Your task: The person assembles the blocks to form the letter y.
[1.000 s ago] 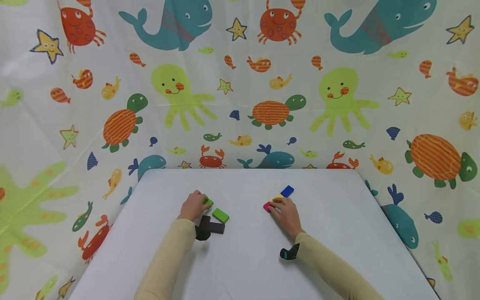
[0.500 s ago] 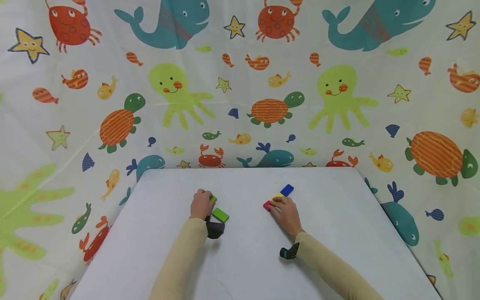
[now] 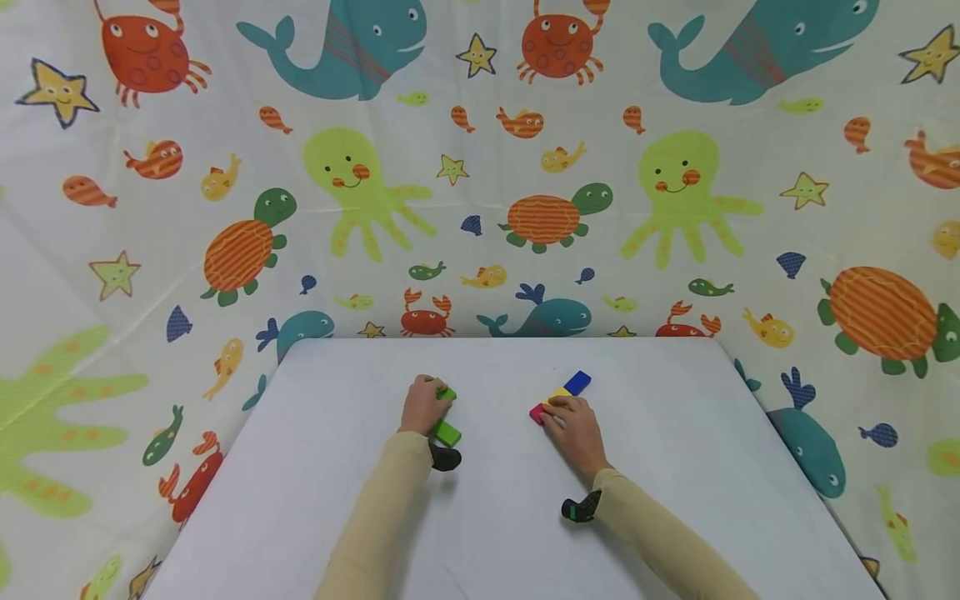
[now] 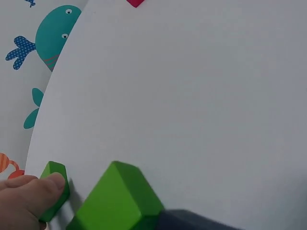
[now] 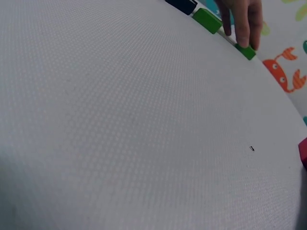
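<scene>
My left hand (image 3: 425,405) pinches a small green block (image 4: 56,195) between thumb and fingers. Just nearer to me lies a second green block (image 3: 448,433), large in the left wrist view. Beside that one is a dark block (image 5: 182,5), hidden behind the left wrist in the head view. To the right, my right hand (image 3: 577,431) pinches a red block (image 3: 536,413), its fingers covering much of it. A yellow block (image 3: 558,392) and a blue block (image 3: 578,382) continue from the red one in a slanting row.
The white table (image 3: 495,517) carries the blocks. Behind it and at its sides hangs a cloth (image 3: 480,208) printed with sea animals. A black wrist camera (image 3: 581,507) sits under the right sleeve, another camera (image 3: 446,457) by the left.
My left hand has moved right and slightly away from me with its green block, past the other green block. Dark blocks seen earlier are now covered. My right hand stays put.
</scene>
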### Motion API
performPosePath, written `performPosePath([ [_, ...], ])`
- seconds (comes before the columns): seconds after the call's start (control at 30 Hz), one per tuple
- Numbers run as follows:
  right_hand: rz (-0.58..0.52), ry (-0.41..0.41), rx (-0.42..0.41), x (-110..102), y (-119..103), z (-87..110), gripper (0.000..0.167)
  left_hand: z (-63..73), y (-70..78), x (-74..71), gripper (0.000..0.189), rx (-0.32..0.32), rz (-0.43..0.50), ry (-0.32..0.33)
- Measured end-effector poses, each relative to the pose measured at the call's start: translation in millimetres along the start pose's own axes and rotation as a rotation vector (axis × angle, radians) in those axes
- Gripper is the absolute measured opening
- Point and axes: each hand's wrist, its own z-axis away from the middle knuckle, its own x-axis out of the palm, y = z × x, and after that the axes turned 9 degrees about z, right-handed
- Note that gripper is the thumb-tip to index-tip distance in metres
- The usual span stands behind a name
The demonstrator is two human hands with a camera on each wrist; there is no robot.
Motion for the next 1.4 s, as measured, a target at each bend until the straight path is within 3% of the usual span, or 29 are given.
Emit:
performPosePath([
  [0.13, 0.001, -0.003, 0.008, 0.6, -0.9, 0.1, 0.023, 0.3, 4.5, 11.2, 0.026, 0.029, 0.116, 0.045],
  [0.33, 0.0, -0.015, 0.012, 3.6, -1.2, 0.5, 0.024, 1.5, 19.8, 39.5, 0.025, 0.087, 0.183, 0.076],
  [0.53, 0.003, -0.003, 0.009, 6.6, -1.9, 0.1, 0.024, -1.5, 43.2, 59.8, 0.029, 0.075, 0.295, 0.022],
  [0.67, -0.002, -0.003, 0.006, 7.8, -4.0, -1.5, 0.024, -1.9, 47.1, 70.1, 0.028, 0.048, 0.276, -0.032],
  [0.9, 0.014, -0.024, 0.032, 8.8, -4.8, -6.1, 0.025, -4.7, 48.5, 79.6, 0.028, 0.054, 0.225, -0.006],
  [1.27, 0.022, 0.01, 0.021, 9.1, -1.9, -7.6, 0.023, -3.9, 71.2, 87.9, 0.021, 0.158, 0.106, -0.035],
  [1.4, 0.024, 0.009, 0.013, 10.1, -0.3, -8.6, 0.023, -3.8, 75.3, 91.9, 0.022, 0.145, 0.104, -0.037],
])
